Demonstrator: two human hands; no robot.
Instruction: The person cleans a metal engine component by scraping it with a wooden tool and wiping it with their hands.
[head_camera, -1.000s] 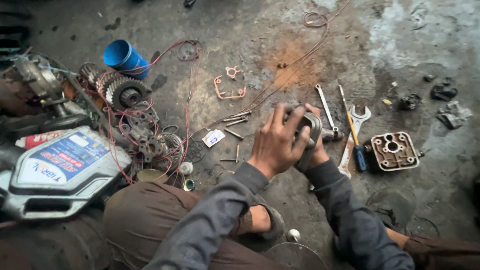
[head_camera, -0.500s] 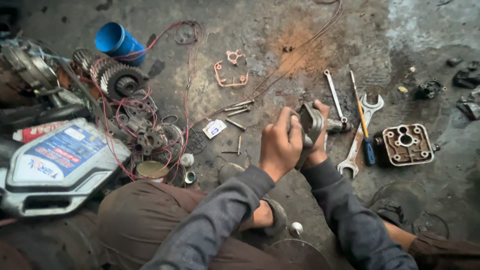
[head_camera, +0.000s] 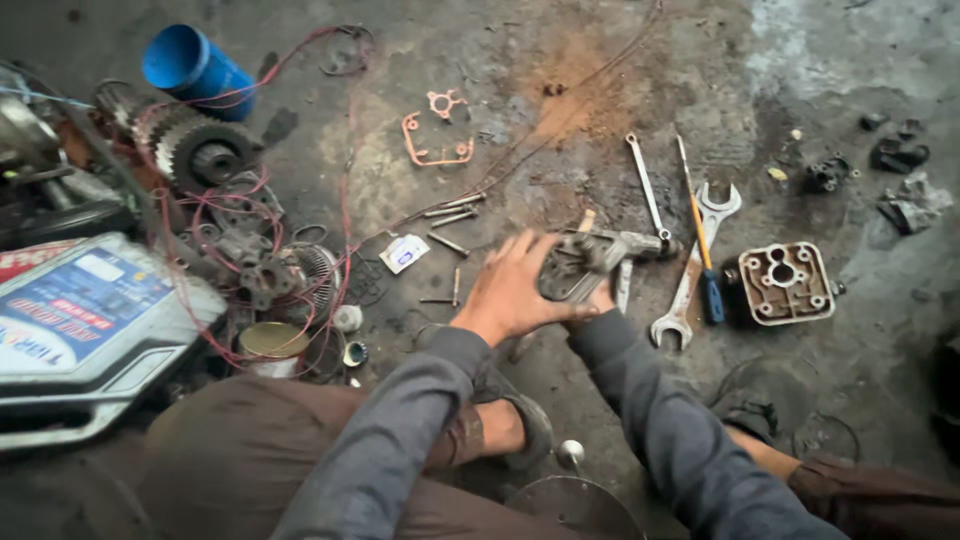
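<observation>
Landmark: the grey metal motor part (head_camera: 585, 262), held just above the stained concrete floor (head_camera: 560, 90) near the middle of the view.
Left hand (head_camera: 512, 290): fingers spread and curled over the near-left side of the metal motor part, thumb pressed along its lower edge; grasping it.
Right hand (head_camera: 600, 297): mostly hidden beneath the part, only a thumb tip and a bit of knuckle showing; it seems to support the part from below, but how firmly it grips cannot be told.
Right of the part: a slim spanner (head_camera: 647, 186) whose ring end touches the part's tip, then a screwdriver with a blue and yellow handle (head_camera: 703, 252) lying across an open-ended wrench (head_camera: 690, 270), then a square metal cover plate with holes (head_camera: 785, 282).
Left of the part: loose bolts (head_camera: 448, 215) and a small white tag (head_camera: 404, 252) on the floor.
Farther left: a heap of gears and red wire (head_camera: 225, 215), a round tin lid (head_camera: 273, 340), and a grey oil jug (head_camera: 85, 320) on its side.
Beyond the part: a copper-coloured gasket piece (head_camera: 432, 152); far up-left, a blue cup (head_camera: 193, 68).
Near side: the person's sandalled foot (head_camera: 500, 430) just below the hands.
</observation>
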